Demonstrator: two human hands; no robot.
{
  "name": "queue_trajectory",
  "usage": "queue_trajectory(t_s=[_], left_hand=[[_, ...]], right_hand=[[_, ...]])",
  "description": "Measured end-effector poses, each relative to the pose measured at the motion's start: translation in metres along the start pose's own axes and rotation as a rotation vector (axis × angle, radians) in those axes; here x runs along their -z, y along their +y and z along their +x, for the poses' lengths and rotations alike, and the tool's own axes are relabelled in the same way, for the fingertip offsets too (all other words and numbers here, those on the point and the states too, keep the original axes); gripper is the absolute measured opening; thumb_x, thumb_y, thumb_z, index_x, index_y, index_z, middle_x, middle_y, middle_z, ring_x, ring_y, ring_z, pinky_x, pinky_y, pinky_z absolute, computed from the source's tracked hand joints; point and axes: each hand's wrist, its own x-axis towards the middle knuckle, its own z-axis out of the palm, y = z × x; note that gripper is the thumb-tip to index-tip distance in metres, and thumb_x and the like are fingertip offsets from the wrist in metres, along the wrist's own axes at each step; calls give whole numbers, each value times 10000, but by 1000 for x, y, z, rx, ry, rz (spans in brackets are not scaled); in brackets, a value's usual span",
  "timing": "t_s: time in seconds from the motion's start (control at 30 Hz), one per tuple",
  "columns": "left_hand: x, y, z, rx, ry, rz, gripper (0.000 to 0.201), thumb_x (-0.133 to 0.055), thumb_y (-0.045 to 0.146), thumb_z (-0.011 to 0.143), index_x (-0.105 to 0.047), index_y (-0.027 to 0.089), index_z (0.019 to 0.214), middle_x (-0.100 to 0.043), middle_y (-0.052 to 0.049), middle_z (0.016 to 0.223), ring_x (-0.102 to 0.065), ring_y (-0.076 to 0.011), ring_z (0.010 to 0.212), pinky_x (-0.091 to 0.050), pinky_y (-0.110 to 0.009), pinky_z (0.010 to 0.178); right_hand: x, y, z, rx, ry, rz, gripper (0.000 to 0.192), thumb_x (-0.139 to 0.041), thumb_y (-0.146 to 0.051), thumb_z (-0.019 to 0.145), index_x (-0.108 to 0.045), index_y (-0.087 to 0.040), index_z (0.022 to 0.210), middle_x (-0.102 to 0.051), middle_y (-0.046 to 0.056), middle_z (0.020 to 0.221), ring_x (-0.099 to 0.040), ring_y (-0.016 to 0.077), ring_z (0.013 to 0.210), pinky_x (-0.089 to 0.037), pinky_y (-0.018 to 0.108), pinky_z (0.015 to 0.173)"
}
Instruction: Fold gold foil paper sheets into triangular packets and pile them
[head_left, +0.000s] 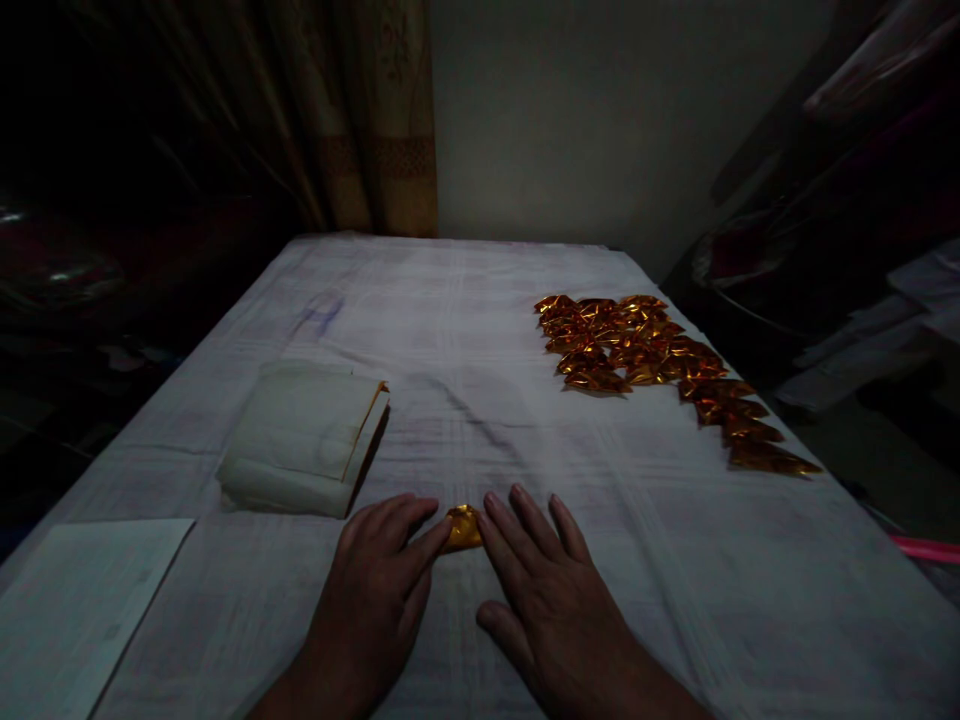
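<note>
A small folded piece of shiny gold foil lies on the cloth-covered table between my two hands. My left hand has its fingers bent and holds the foil's left end against the cloth with the index finger. The left thumb is partly tucked beneath that finger. Flat on the cloth, my right hand has its fingers spread, with the index fingertip against the foil's right end. At the back right lie several folded gold foil pieces, arranged in overlapping rows that reach toward the table's right edge.
A thick, pale folded paper packet with a gold edge stands left of my hands. Nearer, a white sheet lies at the left edge. The wrinkled checked cloth covers the table. Behind it are a curtain and a wall.
</note>
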Motion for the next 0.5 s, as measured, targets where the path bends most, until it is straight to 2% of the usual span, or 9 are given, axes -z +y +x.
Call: queue_trajectory(t_s=[0.13,0.2,0.27,0.37,0.5], left_hand=[[1,-2,0,11,18,-40,412,-489,92,928,-657,285,1252,-687,-59,1235,-604,-243,1130,-482,-444,945],[0,-3,0,13,24,-55,391,-489,107,939,-659,291,1240,-691,-56,1220,-608,-239,1121,-484,-438,936],[0,-4,0,13,22,-53,378,-485,111,949,-655,291,1235,-693,-55,1218,-605,-238,1128,-481,-437,935],[1,-3,-1,2,18,-37,360,-481,119,964,-644,275,1244,-688,-60,1230,-594,-238,1147,-471,-443,949],[4,-2,-2,-22,29,-10,325,-471,145,987,-646,251,1239,-687,-69,1227,-586,-244,1153,-455,-447,964]], right_hand=[[2,-5,7,127,10,33,633,-586,-413,964,-402,-206,1534,-411,0,1600,-261,261,1510,45,483,1261],[0,-8,8,142,4,54,611,-573,-405,972,-412,-201,1526,-422,-13,1592,-256,239,1513,78,455,1263],[-3,-9,6,94,13,56,602,-570,-383,970,-420,-191,1521,-435,-3,1584,-291,247,1498,46,457,1267],[-7,-9,1,12,32,38,606,-576,-345,954,-428,-170,1515,-458,44,1568,-357,289,1464,-67,514,1255],[-6,-6,-1,-31,23,35,607,-595,-307,936,-447,-147,1502,-498,93,1537,-409,328,1429,-190,559,1209]])
